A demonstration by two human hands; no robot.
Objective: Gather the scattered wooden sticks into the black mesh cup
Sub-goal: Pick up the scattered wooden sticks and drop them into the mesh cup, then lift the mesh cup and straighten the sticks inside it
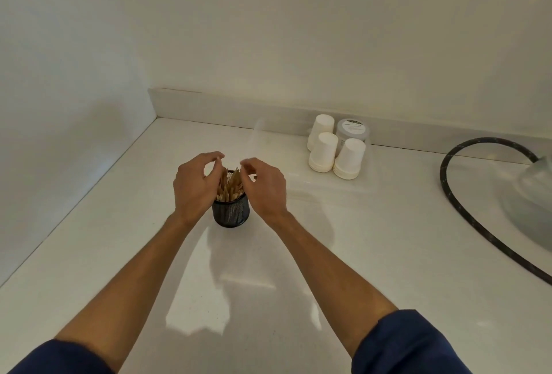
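sticks (229, 187) in one mesh cup (231, 212)

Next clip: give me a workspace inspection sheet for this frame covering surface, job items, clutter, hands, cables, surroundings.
Surface: white counter, glossy, no loose sticks seen.
Job's things: black mesh cup upright; wooden sticks standing inside.
Clutter: stacks of white paper cups, upside down; lidded tub behind.
Hands: left hand and right hand flank the stick tops, fingers curled; grip unclear.
Cables: black hose at right.
Surroundings: plain walls.
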